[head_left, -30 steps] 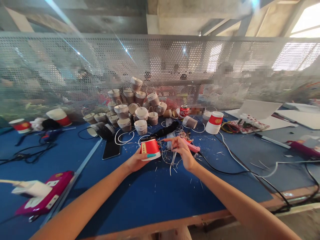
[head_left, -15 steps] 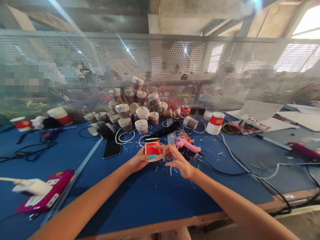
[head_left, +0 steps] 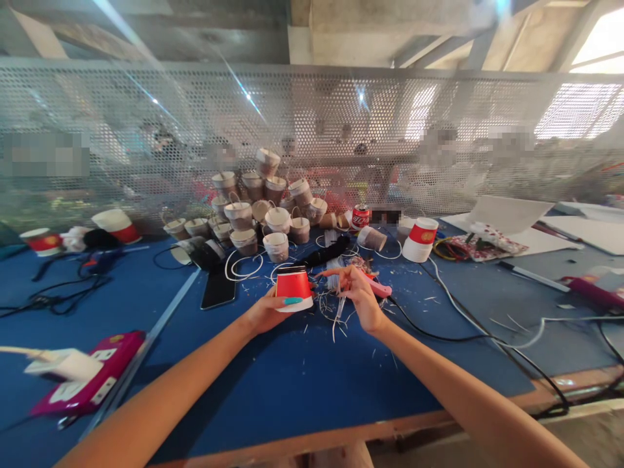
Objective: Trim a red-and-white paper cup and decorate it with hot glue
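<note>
My left hand (head_left: pixel 266 311) is closed around a red paper cup (head_left: pixel 293 286), thumb with a turquoise nail across its front. The cup is upside down, with its white rim low and a dark band along its narrow top. To the right of the cup, my right hand (head_left: pixel 364 300) is open, fingers apart and the index finger stretched towards the cup without touching it. Behind that hand lies a pink glue gun (head_left: pixel 379 286), partly hidden by the fingers. Loose white and pale strands (head_left: pixel 325 305) lie on the table between the hands.
Several small grey buckets with handles (head_left: pixel 238 216) are piled at the back. A red can (head_left: pixel 361 217) and stacked paper cups (head_left: pixel 420 239) stand right of them. A phone (head_left: pixel 218 289) and a magenta power strip (head_left: pixel 92 370) lie left. A black cable (head_left: pixel 429 331) runs right.
My right hand has drawn back from the cup to the right and now covers more of the glue gun. The cup has moved slightly left and more of its red side shows.
</note>
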The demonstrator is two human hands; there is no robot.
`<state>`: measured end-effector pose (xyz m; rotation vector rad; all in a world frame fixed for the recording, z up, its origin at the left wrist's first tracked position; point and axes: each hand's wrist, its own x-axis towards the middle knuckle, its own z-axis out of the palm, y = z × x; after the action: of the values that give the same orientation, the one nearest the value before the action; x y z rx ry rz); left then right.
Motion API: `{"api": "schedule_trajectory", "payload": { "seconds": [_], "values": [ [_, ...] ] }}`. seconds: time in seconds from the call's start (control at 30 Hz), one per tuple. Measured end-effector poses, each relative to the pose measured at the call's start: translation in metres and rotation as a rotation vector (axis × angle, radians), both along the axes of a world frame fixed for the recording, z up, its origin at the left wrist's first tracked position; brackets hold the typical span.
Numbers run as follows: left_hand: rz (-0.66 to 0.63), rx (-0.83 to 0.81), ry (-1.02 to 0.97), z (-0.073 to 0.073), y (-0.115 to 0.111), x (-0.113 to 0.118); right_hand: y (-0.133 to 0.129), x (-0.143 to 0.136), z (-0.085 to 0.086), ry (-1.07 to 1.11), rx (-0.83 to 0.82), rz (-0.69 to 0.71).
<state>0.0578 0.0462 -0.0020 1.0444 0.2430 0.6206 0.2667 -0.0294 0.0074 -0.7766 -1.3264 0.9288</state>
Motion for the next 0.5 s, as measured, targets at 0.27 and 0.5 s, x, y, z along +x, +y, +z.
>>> {"api": "schedule_trajectory", "payload": {
  "seconds": [0.27, 0.5],
  "values": [
    [0.089, 0.007, 0.043, -0.003, 0.002, 0.001, -0.013, -0.006, 0.005, -0.131, 0.160, -0.023],
    [0.061, 0.012, 0.004, 0.001, 0.000, 0.002, -0.012, -0.004, 0.005, -0.247, 0.144, -0.051]
  ]
}}
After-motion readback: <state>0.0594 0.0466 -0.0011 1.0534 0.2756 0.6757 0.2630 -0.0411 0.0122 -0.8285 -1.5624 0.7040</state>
